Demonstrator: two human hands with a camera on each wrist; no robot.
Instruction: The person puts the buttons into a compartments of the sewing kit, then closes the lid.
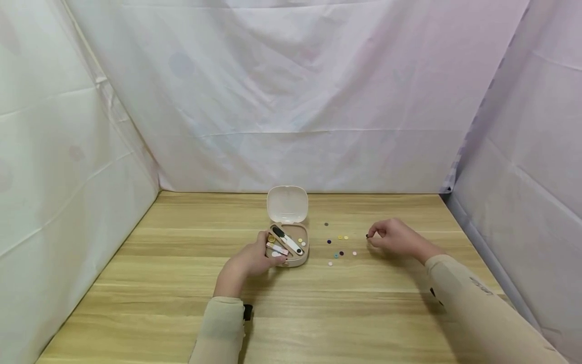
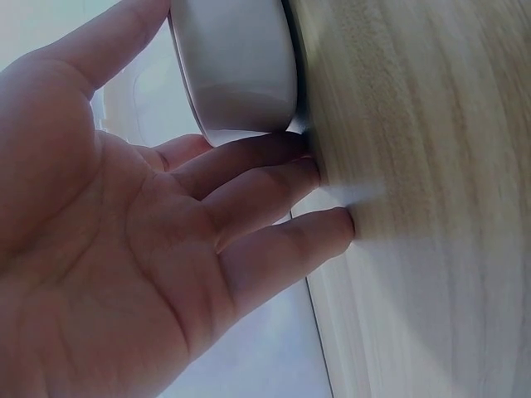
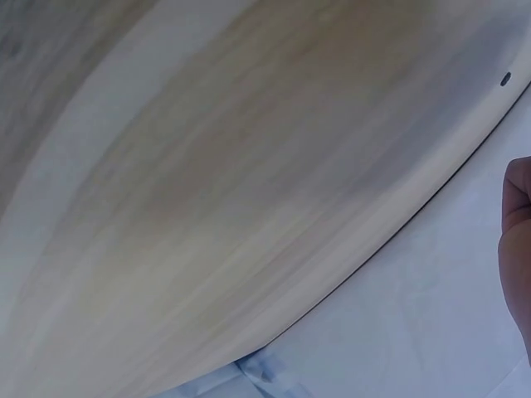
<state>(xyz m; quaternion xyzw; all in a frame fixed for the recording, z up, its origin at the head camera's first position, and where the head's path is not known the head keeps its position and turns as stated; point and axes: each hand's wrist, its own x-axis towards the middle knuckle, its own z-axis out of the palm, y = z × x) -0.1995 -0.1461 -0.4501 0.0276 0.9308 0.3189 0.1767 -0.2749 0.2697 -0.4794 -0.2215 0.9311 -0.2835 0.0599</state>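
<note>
My left hand (image 1: 254, 257) grips the left side of a small beige sewing box (image 1: 297, 262), thumb at its front and fingers at the far side. In the left wrist view, the box's curved wall (image 2: 241, 75) stands between the thumb and the other fingers (image 2: 286, 249). Inside lie black-and-white thread snips (image 1: 287, 240), a rolled tape measure (image 1: 277, 248), a yellow round piece (image 1: 271, 238) and a few pale buttons. Out to the right, my right hand (image 1: 392, 236) pinches a small dark button (image 1: 367, 236) between thumb and index finger, close over the table.
Several loose buttons lie between box and right hand, among them a grey one (image 1: 326, 224), a blue one (image 1: 336, 256) and a white one (image 1: 354, 253). The box's lid (image 1: 287, 203) stands raised at the back. White cloth (image 1: 291, 101) encloses the wooden table (image 1: 182, 283).
</note>
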